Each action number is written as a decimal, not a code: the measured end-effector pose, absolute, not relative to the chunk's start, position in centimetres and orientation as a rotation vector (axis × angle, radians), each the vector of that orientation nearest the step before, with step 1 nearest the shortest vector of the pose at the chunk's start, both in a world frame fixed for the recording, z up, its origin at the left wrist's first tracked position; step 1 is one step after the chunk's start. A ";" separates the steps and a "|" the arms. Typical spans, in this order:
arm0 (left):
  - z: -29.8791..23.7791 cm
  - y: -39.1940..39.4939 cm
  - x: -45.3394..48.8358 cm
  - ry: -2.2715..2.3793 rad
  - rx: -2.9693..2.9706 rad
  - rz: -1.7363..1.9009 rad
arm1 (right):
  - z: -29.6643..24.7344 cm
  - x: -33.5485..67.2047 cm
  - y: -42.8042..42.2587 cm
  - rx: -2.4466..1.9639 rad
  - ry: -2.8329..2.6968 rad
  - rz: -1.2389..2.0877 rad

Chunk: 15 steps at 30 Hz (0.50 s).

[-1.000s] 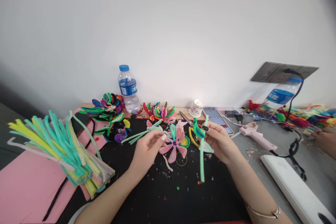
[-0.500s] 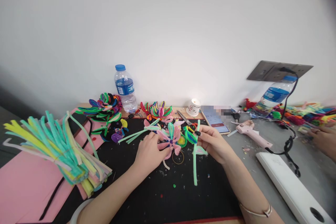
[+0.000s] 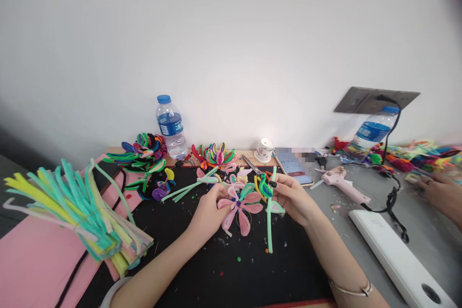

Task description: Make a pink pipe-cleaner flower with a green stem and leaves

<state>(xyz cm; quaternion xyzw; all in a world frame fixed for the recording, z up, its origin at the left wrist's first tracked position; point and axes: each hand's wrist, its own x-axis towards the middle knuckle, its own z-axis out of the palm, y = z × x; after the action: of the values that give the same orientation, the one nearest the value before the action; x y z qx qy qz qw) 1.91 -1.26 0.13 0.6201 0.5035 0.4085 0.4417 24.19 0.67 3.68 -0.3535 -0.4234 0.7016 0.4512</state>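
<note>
Just below the frame's centre, the left hand (image 3: 210,208) is pinching a pink flower (image 3: 238,204) by one petal, presumably for showing its centre; the right hand (image 3: 294,198) is pinching a green stem (image 3: 269,232).

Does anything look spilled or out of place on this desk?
Somewhat: tiny scraps, including a green bit and a red bit, lie strewn across the black mat, looking untidy near the pink flower. Nothing looks clearly damaged.
</note>
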 end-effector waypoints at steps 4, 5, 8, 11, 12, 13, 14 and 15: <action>0.3 -0.3 1.7 1.181 1.481 1.014 | 3.5 24.4 0.8 -0.853 -1.011 1.800; 0.4 -0.1 1.6 1.159 1.453 1.023 | 3.4 24.4 0.8 -0.856 -1.008 1.813; 0.7 0.7 1.3 1.107 1.319 1.071 | 3.2 24.5 0.8 -0.829 -0.993 1.833; 0.7 1.3 1.1 1.053 1.149 1.149 | 2.8 24.6 0.7 -0.775 -0.981 1.860; 0.6 1.4 1.1 1.030 1.099 1.181 | 2.7 24.6 0.7 -0.775 -0.989 1.876; 0.5 1.5 1.1 1.014 1.060 1.214 | 2.5 24.6 0.7 -0.789 -1.006 1.895; 0.4 1.5 1.2 1.006 1.038 1.239 | 2.3 24.5 0.7 -0.819 -1.030 1.917; 0.2 1.5 1.2 1.004 1.032 1.255 | 2.1 24.4 0.7 -0.862 -1.059 1.943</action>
<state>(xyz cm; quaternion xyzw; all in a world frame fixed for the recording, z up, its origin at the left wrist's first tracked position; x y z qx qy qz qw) 1.19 1.54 0.23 0.4411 0.4292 0.5364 0.5775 24.35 0.73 2.13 -0.3368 -0.4137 0.7587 0.3739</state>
